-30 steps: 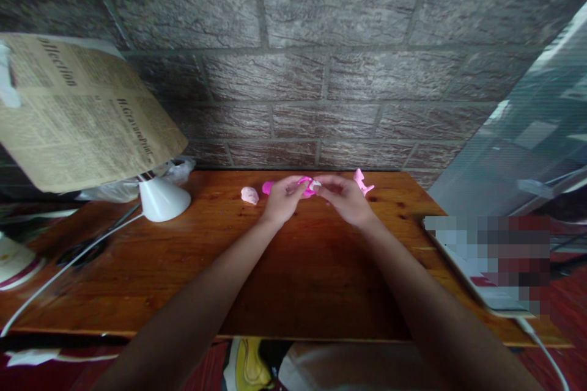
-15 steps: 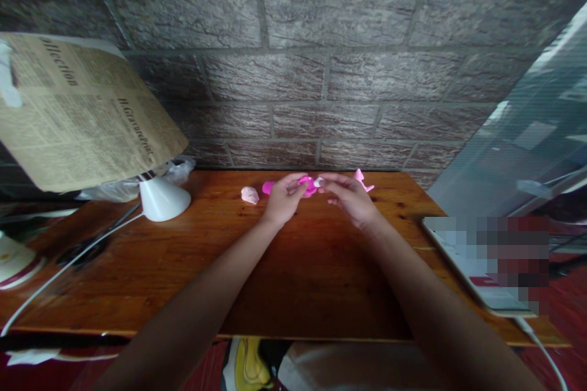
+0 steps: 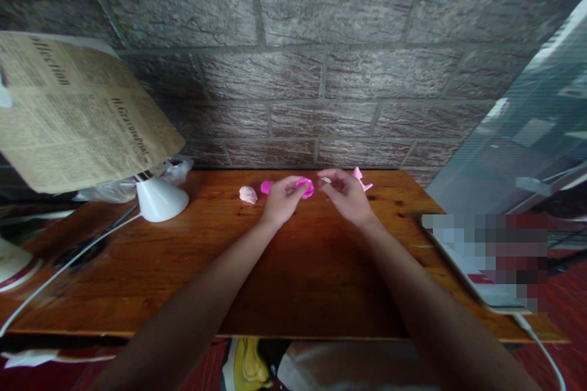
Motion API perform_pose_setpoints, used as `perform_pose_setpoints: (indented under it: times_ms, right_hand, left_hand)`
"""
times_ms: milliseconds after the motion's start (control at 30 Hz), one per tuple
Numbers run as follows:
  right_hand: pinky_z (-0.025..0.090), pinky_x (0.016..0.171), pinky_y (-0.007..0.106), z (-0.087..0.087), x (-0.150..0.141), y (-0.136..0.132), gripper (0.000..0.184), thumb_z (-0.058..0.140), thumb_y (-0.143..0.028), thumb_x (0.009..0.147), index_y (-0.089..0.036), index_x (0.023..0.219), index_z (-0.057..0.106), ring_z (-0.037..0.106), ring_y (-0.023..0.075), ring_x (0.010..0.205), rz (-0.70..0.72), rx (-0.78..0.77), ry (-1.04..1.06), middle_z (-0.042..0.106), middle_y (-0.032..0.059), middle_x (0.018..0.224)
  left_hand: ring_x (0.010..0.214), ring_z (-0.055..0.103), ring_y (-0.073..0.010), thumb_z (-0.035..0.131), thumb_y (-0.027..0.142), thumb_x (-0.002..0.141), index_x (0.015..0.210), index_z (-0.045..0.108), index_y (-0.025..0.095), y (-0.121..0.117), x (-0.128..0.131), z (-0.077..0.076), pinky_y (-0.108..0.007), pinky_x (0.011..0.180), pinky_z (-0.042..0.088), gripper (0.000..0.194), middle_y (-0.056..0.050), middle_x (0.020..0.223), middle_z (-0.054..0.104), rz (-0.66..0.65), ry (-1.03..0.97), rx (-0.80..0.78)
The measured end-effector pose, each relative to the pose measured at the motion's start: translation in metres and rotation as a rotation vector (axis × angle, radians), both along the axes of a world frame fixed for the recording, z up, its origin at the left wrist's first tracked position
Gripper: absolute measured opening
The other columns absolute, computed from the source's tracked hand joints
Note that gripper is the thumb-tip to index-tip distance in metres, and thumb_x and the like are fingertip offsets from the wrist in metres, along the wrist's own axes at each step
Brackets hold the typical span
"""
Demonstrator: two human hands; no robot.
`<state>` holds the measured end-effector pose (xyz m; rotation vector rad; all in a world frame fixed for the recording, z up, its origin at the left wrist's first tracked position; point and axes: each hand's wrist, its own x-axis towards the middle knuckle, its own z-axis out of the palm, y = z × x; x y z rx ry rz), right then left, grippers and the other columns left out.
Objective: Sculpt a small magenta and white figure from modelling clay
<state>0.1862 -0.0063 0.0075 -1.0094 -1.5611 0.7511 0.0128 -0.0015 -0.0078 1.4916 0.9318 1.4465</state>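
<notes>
Over the far part of the wooden table, my left hand [image 3: 282, 198] is closed on a bright pink piece that looks like modelling clay [image 3: 304, 187]. A short gap to the right, my right hand [image 3: 348, 195] pinches a small white piece [image 3: 326, 179] between thumb and fingers. A pale pink lump [image 3: 248, 195] lies on the table left of my left hand. Another bright pink lump [image 3: 266, 187] sits just behind that hand, partly hidden by it. Beyond my right hand is a light pink pointed shape [image 3: 358, 172], its lower part partly covered.
On the left of the table [image 3: 183, 281] stands a lamp with a newsprint shade [image 3: 92, 116] and white base [image 3: 161, 198]. Its cord crosses black scissors [image 3: 82, 253]. A paper cup [image 3: 16, 266] is at the left edge, a tablet-like device [image 3: 477, 275] at the right. A brick wall [image 3: 293, 73] rises behind.
My right hand has drawn away from the bright pink piece with the white piece in its fingers, leaving a gap. My left hand stays nearly in place. The view has shifted slightly.
</notes>
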Motion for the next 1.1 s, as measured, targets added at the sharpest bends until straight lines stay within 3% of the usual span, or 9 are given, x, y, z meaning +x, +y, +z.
perform_pose_setpoints:
  times_ms: [100, 267, 533, 833, 1100]
  right_hand:
    - [0.056, 0.085, 0.039, -0.001, -0.001, -0.002, 0.016, 0.066, -0.036, 0.087, -0.023, 0.093, 0.074, 0.070, 0.0222, 0.087, -0.063, 0.187, -0.182, 0.076, 0.0067, 0.096]
    - [0.054, 0.086, 0.037, 0.004, -0.002, -0.007, 0.011, 0.068, -0.031, 0.089, -0.023, 0.090, 0.076, 0.070, 0.0215, 0.084, -0.130, 0.280, -0.331, 0.077, 0.0067, 0.092]
    - [0.053, 0.087, 0.038, 0.009, -0.004, -0.012, 0.011, 0.067, -0.030, 0.089, -0.028, 0.085, 0.077, 0.068, 0.0224, 0.083, -0.166, 0.212, -0.372, 0.075, 0.0069, 0.093]
    - [0.052, 0.083, 0.036, 0.006, -0.003, -0.012, 0.013, 0.064, -0.024, 0.089, -0.022, 0.086, 0.077, 0.069, 0.0238, 0.087, -0.194, 0.265, -0.473, 0.074, 0.0104, 0.095]
    - [0.050, 0.091, 0.040, 0.006, 0.000, -0.007, 0.014, 0.060, -0.023, 0.087, -0.023, 0.081, 0.073, 0.070, 0.0228, 0.084, -0.229, 0.209, -0.376, 0.076, 0.0079, 0.090]
  left_hand:
    - [0.085, 0.074, -0.0216, 0.077, 0.041, 0.077, 0.092, 0.076, 0.015, 0.001, 0.000, -0.002, -0.037, 0.084, 0.059, 0.030, -0.009, 0.094, 0.080, -0.027, -0.002, -0.006]
    - [0.094, 0.074, -0.0245, 0.073, 0.038, 0.080, 0.097, 0.076, 0.015, 0.000, 0.000, -0.003, -0.038, 0.089, 0.058, 0.029, -0.010, 0.101, 0.079, -0.080, 0.055, 0.017]
    - [0.099, 0.074, -0.0267, 0.070, 0.037, 0.084, 0.101, 0.076, 0.016, -0.004, 0.003, -0.002, -0.039, 0.089, 0.058, 0.028, -0.011, 0.105, 0.079, -0.041, 0.081, 0.037]
    - [0.094, 0.075, -0.0255, 0.067, 0.031, 0.085, 0.100, 0.077, 0.017, -0.012, 0.004, 0.003, -0.036, 0.085, 0.060, 0.023, -0.011, 0.106, 0.079, 0.034, 0.238, 0.157]
    - [0.095, 0.075, -0.0258, 0.075, 0.040, 0.079, 0.096, 0.077, 0.015, -0.006, 0.006, 0.000, -0.041, 0.090, 0.060, 0.030, -0.011, 0.102, 0.080, -0.037, 0.012, -0.009]
